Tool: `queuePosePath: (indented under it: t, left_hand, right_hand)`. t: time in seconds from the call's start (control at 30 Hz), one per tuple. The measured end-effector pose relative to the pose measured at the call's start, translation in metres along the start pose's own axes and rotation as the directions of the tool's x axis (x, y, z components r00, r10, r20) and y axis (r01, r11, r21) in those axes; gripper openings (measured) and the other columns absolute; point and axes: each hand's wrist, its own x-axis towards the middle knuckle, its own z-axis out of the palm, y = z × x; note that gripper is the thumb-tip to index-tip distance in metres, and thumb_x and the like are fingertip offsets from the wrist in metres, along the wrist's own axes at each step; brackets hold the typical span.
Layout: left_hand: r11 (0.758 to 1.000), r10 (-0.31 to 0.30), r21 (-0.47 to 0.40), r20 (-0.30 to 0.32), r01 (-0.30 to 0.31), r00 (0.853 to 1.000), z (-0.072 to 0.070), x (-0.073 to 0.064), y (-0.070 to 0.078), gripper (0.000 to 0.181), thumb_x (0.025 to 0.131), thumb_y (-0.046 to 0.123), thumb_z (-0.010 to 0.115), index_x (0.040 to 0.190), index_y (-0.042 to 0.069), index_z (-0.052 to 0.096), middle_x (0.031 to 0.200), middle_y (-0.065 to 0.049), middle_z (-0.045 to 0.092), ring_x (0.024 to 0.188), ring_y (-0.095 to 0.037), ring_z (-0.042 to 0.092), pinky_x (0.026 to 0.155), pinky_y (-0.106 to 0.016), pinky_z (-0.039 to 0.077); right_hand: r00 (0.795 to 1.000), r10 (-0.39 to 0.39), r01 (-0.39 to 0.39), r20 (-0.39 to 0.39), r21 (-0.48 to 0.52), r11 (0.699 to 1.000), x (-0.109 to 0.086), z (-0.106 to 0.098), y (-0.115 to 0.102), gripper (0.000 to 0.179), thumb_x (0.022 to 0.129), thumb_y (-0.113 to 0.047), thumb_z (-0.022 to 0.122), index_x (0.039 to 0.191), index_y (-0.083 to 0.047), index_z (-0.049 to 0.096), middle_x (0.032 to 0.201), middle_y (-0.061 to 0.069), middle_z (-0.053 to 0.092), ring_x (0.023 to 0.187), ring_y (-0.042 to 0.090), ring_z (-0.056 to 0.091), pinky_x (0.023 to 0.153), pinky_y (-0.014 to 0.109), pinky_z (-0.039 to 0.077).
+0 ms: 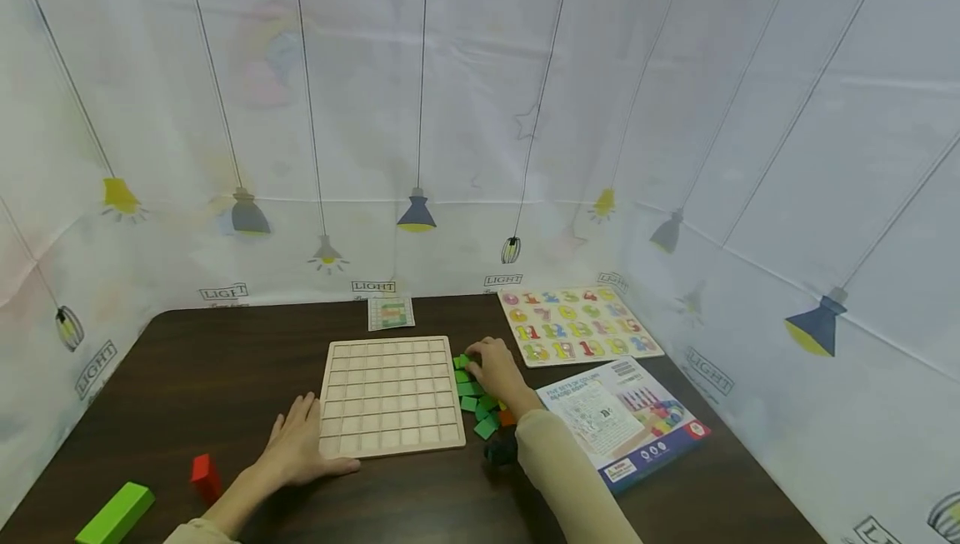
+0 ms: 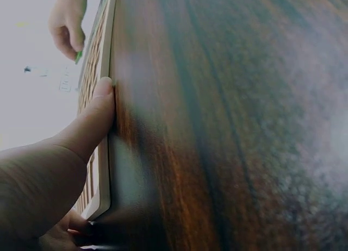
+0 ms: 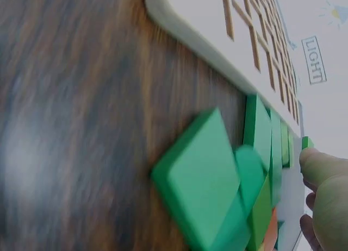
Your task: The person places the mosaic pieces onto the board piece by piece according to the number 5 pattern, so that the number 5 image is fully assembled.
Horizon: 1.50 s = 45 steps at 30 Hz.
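Note:
A pale wooden board [image 1: 392,398] with a grid of square recesses lies flat on the dark table [image 1: 247,352]. My left hand [image 1: 300,444] rests at its near-left corner, fingers extended along the left side and the thumb touching the near edge. Along the board's right side lies a pile of green wooden blocks [image 3: 204,177], several of them flat squares. At the far end of that pile, my right hand [image 1: 495,369] pinches a small green block [image 3: 307,142] between thumb and fingertips.
To the right are a number puzzle board [image 1: 577,325] and a printed box [image 1: 622,419]. Behind the grid board lies a small pattern card [image 1: 391,313]. A red block [image 1: 206,479] and a long light-green block [image 1: 115,514] sit front left. Orange blocks [image 1: 507,417] lie beside the green pile.

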Motion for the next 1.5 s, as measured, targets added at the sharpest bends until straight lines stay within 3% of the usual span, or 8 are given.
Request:
queuePosePath:
  t: [0.3,1.0,1.27,1.5]
  left_hand:
    - [1.000,0.001,0.001,-0.025,-0.001,1.000,-0.002,0.001,0.001,0.128,0.060,0.069,0.074,0.139,-0.019,0.025,0.144,-0.038,0.021,0.134,-0.051,0.018,0.102,-0.068,0.014]
    - [1.000,-0.016,-0.005,-0.046,0.015,0.999,0.001,0.001,0.000,0.126,0.060,0.068,0.075,0.139,-0.018,0.027,0.145,-0.035,0.023,0.135,-0.048,0.018,0.104,-0.066,0.014]
    - [1.000,-0.027,0.009,-0.031,0.027,0.999,0.002,0.000,-0.001,0.127,0.060,0.071,0.073,0.139,-0.017,0.027,0.146,-0.035,0.022,0.135,-0.048,0.017,0.104,-0.066,0.014]
    - [1.000,-0.021,0.009,-0.027,0.021,0.999,0.003,0.001,-0.002,0.127,0.060,0.070,0.074,0.140,-0.017,0.026,0.146,-0.034,0.021,0.136,-0.048,0.017,0.104,-0.066,0.013]
  right_hand:
    - [0.996,-0.089,0.090,-0.022,0.044,0.995,0.011,-0.001,-0.019,0.022,0.088,-0.015,0.068,0.108,-0.007,0.068,0.112,0.011,0.058,0.107,0.032,0.051,0.090,0.048,0.043]
    - [0.990,-0.132,0.132,0.041,-0.009,0.991,0.030,0.022,-0.046,0.021,0.092,-0.016,0.063,0.111,-0.008,0.067,0.112,0.010,0.058,0.105,0.026,0.051,0.086,0.036,0.048]
    - [0.988,-0.145,0.143,0.049,0.030,0.989,0.034,0.029,-0.050,0.020,0.091,-0.014,0.064,0.109,-0.006,0.067,0.110,0.011,0.058,0.102,0.025,0.054,0.084,0.034,0.049]
    - [0.988,-0.147,0.143,0.046,0.074,0.987,0.036,0.035,-0.048,0.019,0.091,-0.011,0.064,0.109,-0.005,0.066,0.105,0.009,0.058,0.090,0.019,0.058,0.074,0.026,0.051]
